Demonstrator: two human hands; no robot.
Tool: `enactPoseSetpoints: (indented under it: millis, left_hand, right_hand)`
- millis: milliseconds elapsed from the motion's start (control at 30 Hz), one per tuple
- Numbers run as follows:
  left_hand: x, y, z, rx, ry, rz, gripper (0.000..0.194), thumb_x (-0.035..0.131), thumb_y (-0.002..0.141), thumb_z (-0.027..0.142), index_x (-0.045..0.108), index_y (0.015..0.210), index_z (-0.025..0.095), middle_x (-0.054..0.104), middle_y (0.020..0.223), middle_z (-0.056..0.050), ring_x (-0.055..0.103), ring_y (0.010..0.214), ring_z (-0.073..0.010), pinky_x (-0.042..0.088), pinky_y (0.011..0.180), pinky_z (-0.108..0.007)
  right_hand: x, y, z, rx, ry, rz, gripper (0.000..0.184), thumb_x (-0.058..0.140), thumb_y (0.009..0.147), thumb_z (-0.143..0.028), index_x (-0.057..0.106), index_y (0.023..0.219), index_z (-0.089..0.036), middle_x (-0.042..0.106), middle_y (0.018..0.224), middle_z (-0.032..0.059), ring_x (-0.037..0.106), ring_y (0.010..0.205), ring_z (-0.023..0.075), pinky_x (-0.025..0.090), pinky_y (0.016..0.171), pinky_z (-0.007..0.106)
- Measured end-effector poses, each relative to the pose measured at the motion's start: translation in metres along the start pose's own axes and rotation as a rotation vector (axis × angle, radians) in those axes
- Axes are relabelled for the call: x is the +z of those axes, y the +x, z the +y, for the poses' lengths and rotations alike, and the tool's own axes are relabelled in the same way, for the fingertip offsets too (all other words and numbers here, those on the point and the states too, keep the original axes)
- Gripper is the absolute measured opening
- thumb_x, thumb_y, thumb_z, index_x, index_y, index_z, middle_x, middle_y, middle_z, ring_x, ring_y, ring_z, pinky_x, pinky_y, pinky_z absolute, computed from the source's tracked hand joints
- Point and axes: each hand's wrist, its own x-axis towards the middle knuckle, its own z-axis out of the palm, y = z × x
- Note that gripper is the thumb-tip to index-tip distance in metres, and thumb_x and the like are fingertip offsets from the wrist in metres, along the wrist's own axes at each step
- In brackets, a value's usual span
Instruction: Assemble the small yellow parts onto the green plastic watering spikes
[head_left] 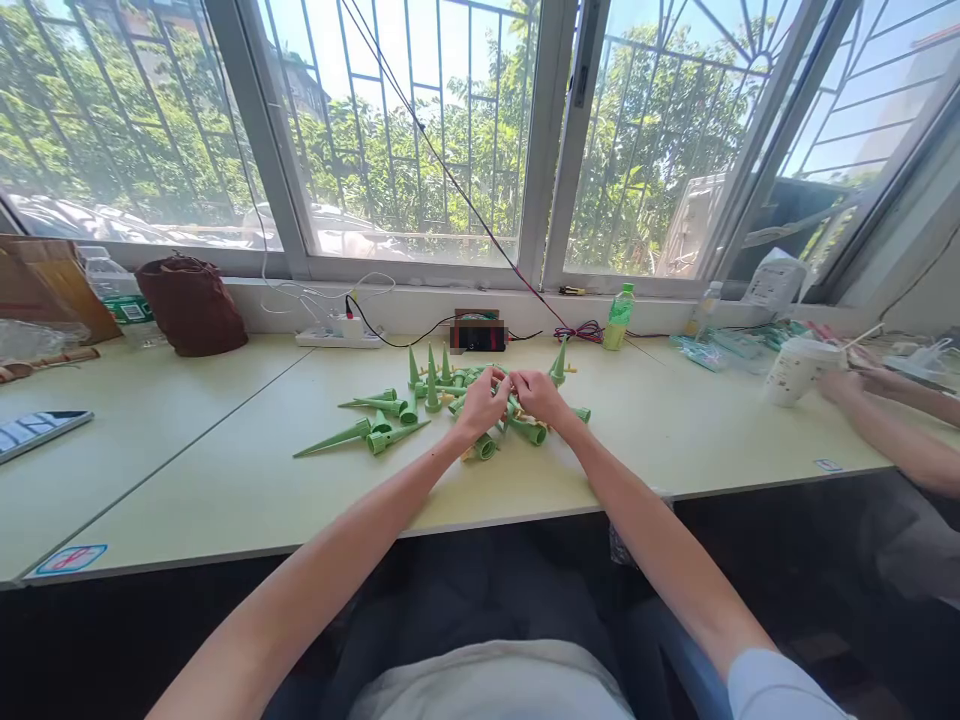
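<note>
Over a loose pile of green plastic plant-watering spikes (337, 438), my left hand (484, 402) and my right hand (538, 394) meet at the fingertips. Both are closed in a pinch, and what lies between the fingers is too small and covered to make out. Each spike is a long pointed cone with a wider ribbed collar. Several stand upright behind my hands, such as the green spike (431, 380) at the back left. Others lie on their sides, one of them an open-ended spike (530, 432) just below my right hand. Small yellowish parts show among them.
The pale table (225, 480) runs under a barred window. At the back are a power strip (339, 338), a phone-like black device (480, 336) and a green bottle (619, 318). A brown bag (191, 305) stands left; a white cup (802, 370) and another person's hands (847, 385) are right.
</note>
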Motion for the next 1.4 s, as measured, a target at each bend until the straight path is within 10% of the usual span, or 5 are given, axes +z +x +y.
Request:
enactPoseSetpoints:
  millis: [1400]
  left_hand:
    - [-0.0002,-0.0066,0.003,0.212,0.287,-0.064,0.011,0.056,0.078,0.018,0.053,0.088,0.02,0.065,0.088,-0.006,0.06,0.072,-0.0181,0.045,0.069,-0.03]
  right_hand:
    - [-0.0077,-0.0011,-0.0023,0.028,-0.195,-0.223,0.039,0.034,0.097,-0.023,0.058,0.067,-0.018,0.061,0.066,0.0046,0.048,0.061,0.0153,0.03,0.062,0.027]
